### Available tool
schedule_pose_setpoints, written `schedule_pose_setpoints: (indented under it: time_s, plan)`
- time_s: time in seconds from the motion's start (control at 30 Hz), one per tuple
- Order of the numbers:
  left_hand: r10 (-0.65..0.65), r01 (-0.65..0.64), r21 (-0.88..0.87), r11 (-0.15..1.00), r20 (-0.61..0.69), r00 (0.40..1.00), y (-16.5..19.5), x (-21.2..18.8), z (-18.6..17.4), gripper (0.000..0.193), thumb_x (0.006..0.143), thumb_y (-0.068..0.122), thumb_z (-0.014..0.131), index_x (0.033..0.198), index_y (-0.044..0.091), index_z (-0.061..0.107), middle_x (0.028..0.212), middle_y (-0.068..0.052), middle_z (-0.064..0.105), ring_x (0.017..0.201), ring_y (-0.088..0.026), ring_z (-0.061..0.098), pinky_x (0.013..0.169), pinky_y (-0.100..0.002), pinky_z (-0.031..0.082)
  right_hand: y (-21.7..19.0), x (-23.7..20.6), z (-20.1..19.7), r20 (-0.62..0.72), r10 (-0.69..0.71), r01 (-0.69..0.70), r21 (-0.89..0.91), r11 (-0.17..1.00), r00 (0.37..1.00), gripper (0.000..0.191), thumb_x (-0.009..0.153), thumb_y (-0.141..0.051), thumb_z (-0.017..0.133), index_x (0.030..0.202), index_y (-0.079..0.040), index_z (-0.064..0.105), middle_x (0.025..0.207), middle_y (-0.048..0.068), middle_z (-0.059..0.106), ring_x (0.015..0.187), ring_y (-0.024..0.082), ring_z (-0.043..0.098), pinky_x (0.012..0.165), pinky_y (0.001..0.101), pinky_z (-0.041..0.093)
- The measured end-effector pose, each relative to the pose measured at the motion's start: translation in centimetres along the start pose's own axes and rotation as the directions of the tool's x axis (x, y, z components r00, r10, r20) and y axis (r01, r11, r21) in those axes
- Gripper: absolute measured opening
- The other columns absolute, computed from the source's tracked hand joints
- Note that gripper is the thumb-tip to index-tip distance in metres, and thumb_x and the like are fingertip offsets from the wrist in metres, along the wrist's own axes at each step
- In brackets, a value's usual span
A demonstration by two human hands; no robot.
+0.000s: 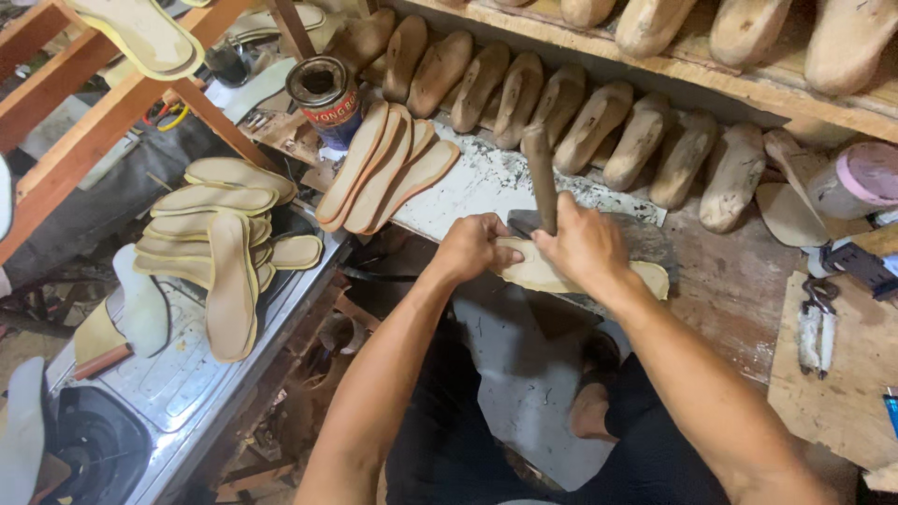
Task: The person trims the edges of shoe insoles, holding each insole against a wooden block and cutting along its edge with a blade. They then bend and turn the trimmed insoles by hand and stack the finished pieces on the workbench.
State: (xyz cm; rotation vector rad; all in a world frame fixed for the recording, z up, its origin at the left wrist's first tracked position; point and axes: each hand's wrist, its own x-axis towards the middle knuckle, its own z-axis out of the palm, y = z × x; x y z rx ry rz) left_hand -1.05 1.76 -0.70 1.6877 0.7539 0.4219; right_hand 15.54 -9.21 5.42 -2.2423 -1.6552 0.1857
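An insole [543,273] is pinned flat at the front edge of the surface [730,281], pale and tan, its toe end poking out to the right past the wrist. The left hand [472,248] is clenched over its near end, pressing it down. The right hand [585,245] is wrapped around a wooden-handled tool [541,178] — the handle stands upright above the knuckles, the working end hidden against the insole.

Containers next. One metal tin [325,93] is seen behind the work, lid off, its inside dark; what it holds cannot be made out. One pink-lidded tub [856,182] is set at the far right, closed.

Counts now. Four insoles [385,168] are fanned out, leaning beside the tin. A loose stack of insoles [220,243] is heaped on the metal sheet to the left — roughly eight, the lower ones overlapped too much for a sure count. Along the back of the surface, a row of wooden lasts [599,122] is lined up, about ten in view, with more on the shelf [748,79] above, cut off by the frame.
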Motion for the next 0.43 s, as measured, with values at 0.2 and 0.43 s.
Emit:
schedule_pose_setpoints:
  time_s: [0.2, 0.43]
  plan:
    - [-0.023, 0.03, 0.04, 0.999, -0.164, 0.986, -0.8, -1.1, 0.3, 0.041, 0.07, 0.018, 0.095, 0.091, -0.003, 0.067, 0.07, -0.008, 0.069, 0.063, -0.013, 0.065, 0.059, -0.03, 0.053, -0.1, -2.2, 0.2, -0.019, -0.106, 0.104, -0.08, 0.991, 0.994, 0.05, 0.085, -0.033, 0.075, 0.114, 0.0, 0.053, 0.075, 0.021, 0.07, 0.07, 0.043, 0.07, 0.067, 0.055, 0.056]
    - [-0.018, -0.002, -0.156, 0.988, -0.128, 0.992, -1.6, -0.9, 1.3, 0.032, 0.075, 0.018, 0.089, 0.094, 0.0, 0.07, 0.073, -0.004, 0.071, 0.066, -0.011, 0.065, 0.061, -0.029, 0.054, 0.8, 0.1, 0.8, -0.007, 0.01, -0.009, 0.039, 0.999, 1.0, 0.045, 0.08, -0.032, 0.08, 0.101, 0.0, 0.056, 0.072, 0.02, 0.07, 0.068, 0.04, 0.071, 0.067, 0.0534, 0.056]
